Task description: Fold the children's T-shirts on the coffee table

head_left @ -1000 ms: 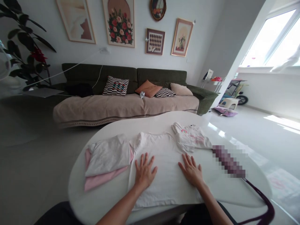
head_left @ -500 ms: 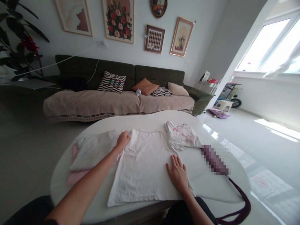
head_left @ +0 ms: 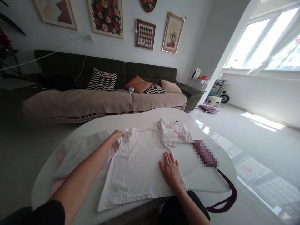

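A white T-shirt (head_left: pixel 138 162) lies spread flat on a white oval table (head_left: pixel 206 178). My left hand (head_left: pixel 117 135) reaches to the shirt's far left shoulder and pinches the fabric there, lifting it slightly. My right hand (head_left: pixel 170 169) lies flat with fingers spread on the shirt's right side. A folded white garment (head_left: pixel 79 151) on a pink one (head_left: pixel 55 184) sits left of the shirt. Another white garment with pink print (head_left: pixel 174 132) lies at the far right.
A blurred-out object with a dark purple strap (head_left: pixel 223 195) lies on the table's right edge. Beyond the table stands a dark green sofa (head_left: pixel 77 67) with a beige cover and cushions. Bright windows and glossy white floor are on the right.
My left hand left the shirt's middle, reached to its far left shoulder and closed on the fabric. My right hand stayed flat on the shirt. The view shifted rightward.
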Demonstrator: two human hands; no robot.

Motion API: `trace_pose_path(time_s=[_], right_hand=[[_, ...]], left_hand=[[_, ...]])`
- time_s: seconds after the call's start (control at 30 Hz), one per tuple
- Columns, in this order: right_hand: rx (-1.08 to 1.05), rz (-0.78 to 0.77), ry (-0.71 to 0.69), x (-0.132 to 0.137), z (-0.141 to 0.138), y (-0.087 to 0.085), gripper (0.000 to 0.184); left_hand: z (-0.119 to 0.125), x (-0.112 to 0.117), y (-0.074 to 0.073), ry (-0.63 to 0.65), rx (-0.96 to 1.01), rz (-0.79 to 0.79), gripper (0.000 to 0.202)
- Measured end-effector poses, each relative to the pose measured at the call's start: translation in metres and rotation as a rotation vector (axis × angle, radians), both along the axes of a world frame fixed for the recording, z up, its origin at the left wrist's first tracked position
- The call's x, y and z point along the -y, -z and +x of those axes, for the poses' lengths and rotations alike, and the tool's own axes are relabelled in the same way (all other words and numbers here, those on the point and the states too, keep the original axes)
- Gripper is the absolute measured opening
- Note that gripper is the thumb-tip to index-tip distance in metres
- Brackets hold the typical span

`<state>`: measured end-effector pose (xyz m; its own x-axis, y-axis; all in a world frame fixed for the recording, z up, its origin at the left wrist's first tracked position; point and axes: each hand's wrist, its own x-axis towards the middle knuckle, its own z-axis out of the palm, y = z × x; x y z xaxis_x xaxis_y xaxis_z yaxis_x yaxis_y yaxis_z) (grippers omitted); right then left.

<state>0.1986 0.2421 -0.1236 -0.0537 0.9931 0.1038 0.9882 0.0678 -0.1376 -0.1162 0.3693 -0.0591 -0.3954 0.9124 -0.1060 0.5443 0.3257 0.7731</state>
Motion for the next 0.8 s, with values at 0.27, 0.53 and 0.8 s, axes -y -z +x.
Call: trace_pose_path(time_s=[0.27, 0.53, 0.8], right_hand=[[0.000, -0.007, -0.003, 0.001, 0.000, -0.001, 0.057], [-0.023, -0.020, -0.002, 0.001, 0.000, -0.001, 0.058], [-0.050, 0.008, -0.002, 0.000, 0.001, 0.002, 0.058]], left_hand=[[-0.041, 0.015, -0.026, -0.009, -0.050, 0.044, 0.043], [-0.083, 0.052, 0.001, -0.213, -0.415, -0.046, 0.049], [-0.009, 0.026, 0.010, 0.256, -0.624, 0.084, 0.034]])
